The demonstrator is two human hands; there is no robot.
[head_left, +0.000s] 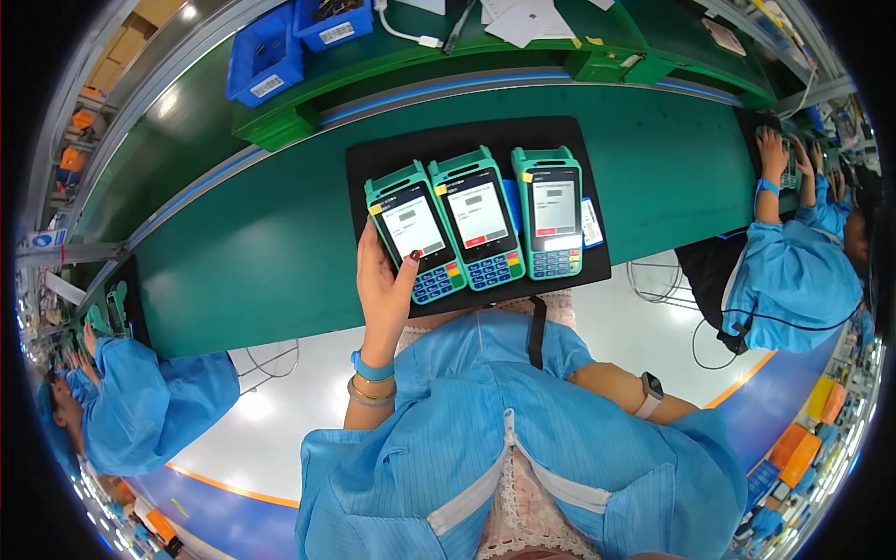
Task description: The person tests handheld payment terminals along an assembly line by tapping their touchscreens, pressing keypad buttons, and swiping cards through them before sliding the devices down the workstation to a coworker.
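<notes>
Three green handheld payment terminals lie in a row on a black mat [595,264], their screens lit and keypads toward me. My left hand [385,287] grips the lower left side of the left terminal [406,219], its thumb resting on the bottom of the screen and its other fingers along the edge. Close against it lies the middle terminal [476,213], tilted slightly. The right terminal [554,210] sits a little apart, with a blue item bearing a white label [590,224] partly beneath it. My right forearm with a watch crosses my lap; its hand is hidden.
Beyond the green bench [243,229] runs a raised green shelf [485,68] with blue bins [266,56], a white cable [401,33] and papers [532,21]. Co-workers in blue smocks sit at the left [154,401] and right [793,280].
</notes>
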